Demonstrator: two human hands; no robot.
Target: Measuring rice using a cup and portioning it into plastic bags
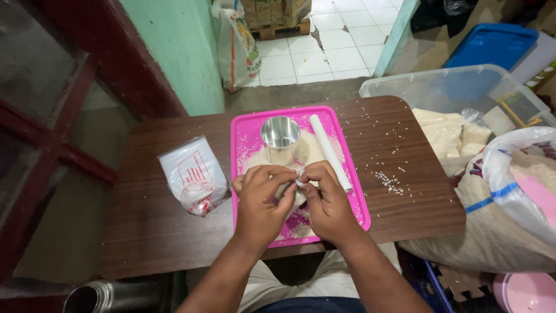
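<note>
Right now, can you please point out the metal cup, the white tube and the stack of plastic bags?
metal cup (281, 141), head view, on its outer wall below the rim.
white tube (329, 148), head view, mid-length of the tube.
stack of plastic bags (193, 174), head view, middle of the top bag.

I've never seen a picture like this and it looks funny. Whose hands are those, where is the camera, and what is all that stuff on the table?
The camera sits on a person's head and looks down, so you see that person's own two hands. The left hand and right hand pinch a small clear plastic bag between them. Under them lies a pink tray on a brown table. On the tray are rice, a shiny metal cup and a white stick. A stack of plastic bags lies left of the tray, and a big rice sack stands to the right.
</note>
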